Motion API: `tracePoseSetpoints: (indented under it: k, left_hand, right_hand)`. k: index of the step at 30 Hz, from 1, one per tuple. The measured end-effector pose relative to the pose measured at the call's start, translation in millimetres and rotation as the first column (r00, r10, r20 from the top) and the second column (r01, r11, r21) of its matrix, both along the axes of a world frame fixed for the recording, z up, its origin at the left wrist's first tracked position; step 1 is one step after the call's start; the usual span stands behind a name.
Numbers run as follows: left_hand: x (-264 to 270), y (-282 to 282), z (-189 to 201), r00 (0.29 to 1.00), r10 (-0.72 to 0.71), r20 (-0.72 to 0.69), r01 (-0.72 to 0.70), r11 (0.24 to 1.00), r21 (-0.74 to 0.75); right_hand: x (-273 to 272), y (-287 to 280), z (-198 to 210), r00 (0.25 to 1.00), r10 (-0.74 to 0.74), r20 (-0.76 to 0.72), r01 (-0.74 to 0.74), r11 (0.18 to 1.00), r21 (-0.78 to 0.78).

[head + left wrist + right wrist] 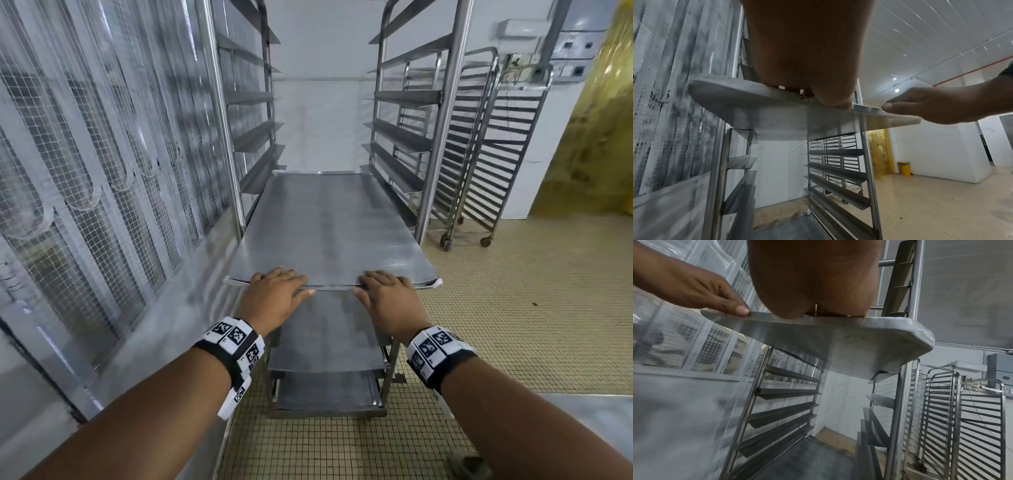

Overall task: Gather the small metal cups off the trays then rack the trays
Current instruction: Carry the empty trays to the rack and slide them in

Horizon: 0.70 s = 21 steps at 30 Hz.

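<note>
A flat steel tray [329, 226] lies level on the runners of a tall steel rack [222, 137], its near end sticking out toward me. My left hand [274, 291] rests on the tray's near edge at the left, fingers flat on top and thumb against the rim. My right hand [383, 291] lies the same way at the right. From below, the left wrist view shows the tray [766, 116], my left hand [807, 48] and my right hand [941, 107]. The right wrist view shows the tray [859, 345] under my right hand [813, 272], with my left hand [694, 285] beside it. No metal cups are in view.
Two more trays [329, 329] [325, 390] sit on lower runners of the same rack. A wire-mesh wall [85, 154] runs close along the left. Other wheeled racks [479, 154] stand at the right, before a yellow strip curtain [599, 120]. A steel surface corner [599, 404] shows at lower right.
</note>
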<state>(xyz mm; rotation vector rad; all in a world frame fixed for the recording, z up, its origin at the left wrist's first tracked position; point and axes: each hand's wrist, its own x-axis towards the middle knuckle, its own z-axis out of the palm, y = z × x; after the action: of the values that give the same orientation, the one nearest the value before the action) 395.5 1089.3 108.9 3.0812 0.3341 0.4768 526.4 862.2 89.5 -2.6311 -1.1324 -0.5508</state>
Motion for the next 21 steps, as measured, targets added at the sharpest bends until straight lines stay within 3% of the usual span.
tracePoseSetpoints:
  k: [8,21]
  left_hand:
    - [14.7,12.1,-1.5,0.992,0.093,-0.082,-0.09,0.995,0.035]
    - [66.2,46.8,-16.7,0.993,0.053,0.104,-0.06,0.996,0.06]
  right_hand:
    - [21.6,0.9,6.2,0.998,-0.069,-0.009,0.069,0.996,-0.05]
    - [61.9,32.4,-12.6,0.988,-0.123,0.097,0.112,0.988,0.11]
